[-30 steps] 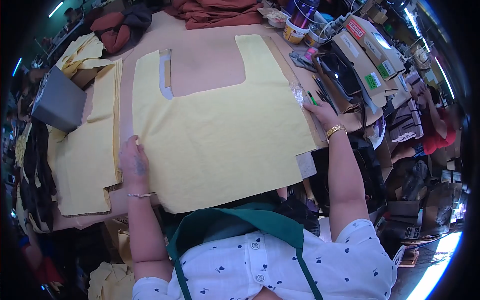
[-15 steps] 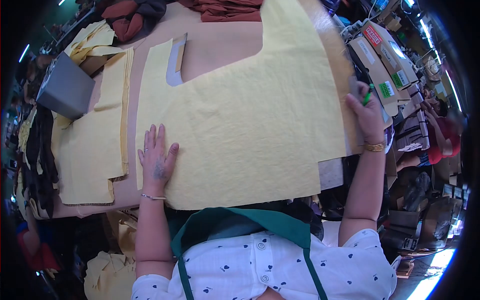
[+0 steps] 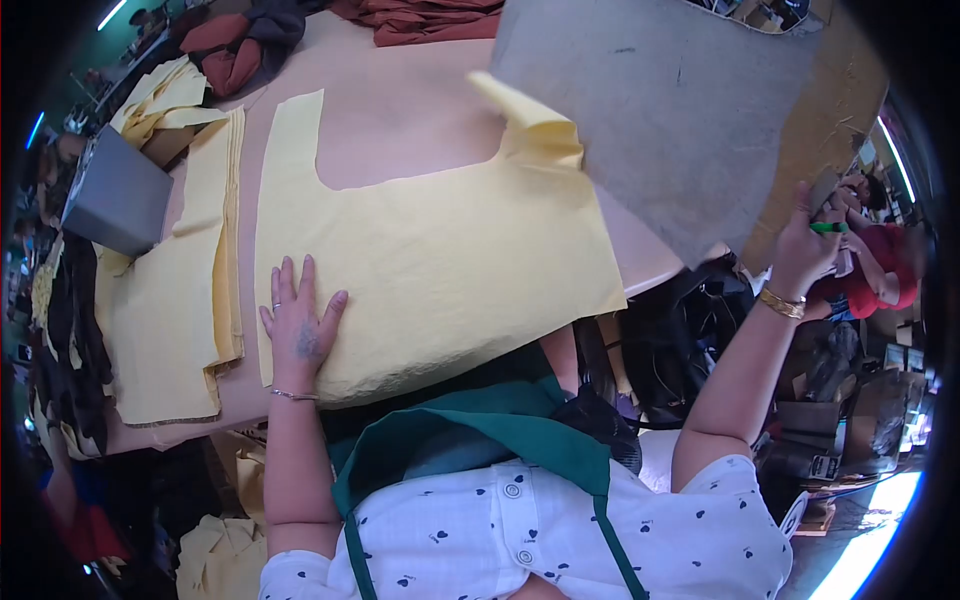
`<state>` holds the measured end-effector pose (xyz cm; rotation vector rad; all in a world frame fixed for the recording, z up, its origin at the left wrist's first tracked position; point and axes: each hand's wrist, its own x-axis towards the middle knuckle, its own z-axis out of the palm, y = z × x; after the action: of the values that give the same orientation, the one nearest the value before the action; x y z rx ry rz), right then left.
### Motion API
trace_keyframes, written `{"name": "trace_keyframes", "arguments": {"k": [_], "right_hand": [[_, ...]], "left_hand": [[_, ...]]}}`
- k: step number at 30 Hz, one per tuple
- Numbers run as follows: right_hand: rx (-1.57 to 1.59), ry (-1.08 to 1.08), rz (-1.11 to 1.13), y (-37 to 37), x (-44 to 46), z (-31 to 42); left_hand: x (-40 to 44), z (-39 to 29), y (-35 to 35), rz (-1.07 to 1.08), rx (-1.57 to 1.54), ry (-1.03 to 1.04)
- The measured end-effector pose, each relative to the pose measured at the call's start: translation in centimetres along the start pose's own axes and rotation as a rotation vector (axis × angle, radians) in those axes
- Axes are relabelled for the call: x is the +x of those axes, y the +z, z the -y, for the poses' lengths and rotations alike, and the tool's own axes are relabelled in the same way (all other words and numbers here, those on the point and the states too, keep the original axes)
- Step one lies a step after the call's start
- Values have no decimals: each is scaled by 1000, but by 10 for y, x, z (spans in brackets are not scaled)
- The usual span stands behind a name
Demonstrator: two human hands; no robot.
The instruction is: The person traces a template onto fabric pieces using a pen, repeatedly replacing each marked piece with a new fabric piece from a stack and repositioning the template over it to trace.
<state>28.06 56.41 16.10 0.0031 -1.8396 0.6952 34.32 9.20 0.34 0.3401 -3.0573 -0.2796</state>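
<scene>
Yellow cloth (image 3: 440, 240) lies on the pinkish surface (image 3: 400, 110), right in front of the person, with its near edge poking past the side. A moment ago the big board (image 3: 680, 130) was under it, but now the right hand (image 3: 803, 250) has the board up in the air, off to the right. So the cloth and the board look mostly apart, and the cloth's far right piece has curled over. I can't tell if they touch there. The right fingers close on the board's edge, with a green pen (image 3: 828, 228) too. The left hand (image 3: 303, 335) presses flat on the cloth's left side, fingers spread wide. To the left sit a yellow pile (image 3: 170, 320) and a grey box (image 3: 118, 195). Red-brown cloth (image 3: 420, 22) and a dark and red bundle (image 3: 222, 52) lie at the far end. Off to the right is another person in red (image 3: 890, 270).
</scene>
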Motion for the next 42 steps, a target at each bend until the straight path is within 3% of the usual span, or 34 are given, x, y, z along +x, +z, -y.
{"name": "trace_keyframes", "arguments": {"k": [2, 7, 10, 14, 18, 22, 23, 34, 42], "right_hand": [[-46, -19, -79, 11, -21, -11], [326, 52, -144, 28, -64, -26], [206, 18, -50, 18, -71, -34], [244, 90, -88, 16, -85, -31], [21, 32, -122, 1, -84, -30], [-219, 53, -92, -30, -68, -31], [111, 62, -121, -31, -66, -32], [-75, -94, -101, -71, -68, -36], [166, 58, -114, -77, -76, -19]], "left_hand": [[-1, 0, 0, 5, 5, -5], [6, -10, -5, 15, -10, -26], [22, -33, -3, -31, -33, 162], [49, -109, 11, -75, -129, 581], [57, -197, 25, 128, -102, 758], [61, -243, 40, 164, -113, 675], [66, -247, 42, 156, -110, 659], [150, -260, 48, 102, -70, 422], [183, -274, 57, 10, -62, 294]]}}
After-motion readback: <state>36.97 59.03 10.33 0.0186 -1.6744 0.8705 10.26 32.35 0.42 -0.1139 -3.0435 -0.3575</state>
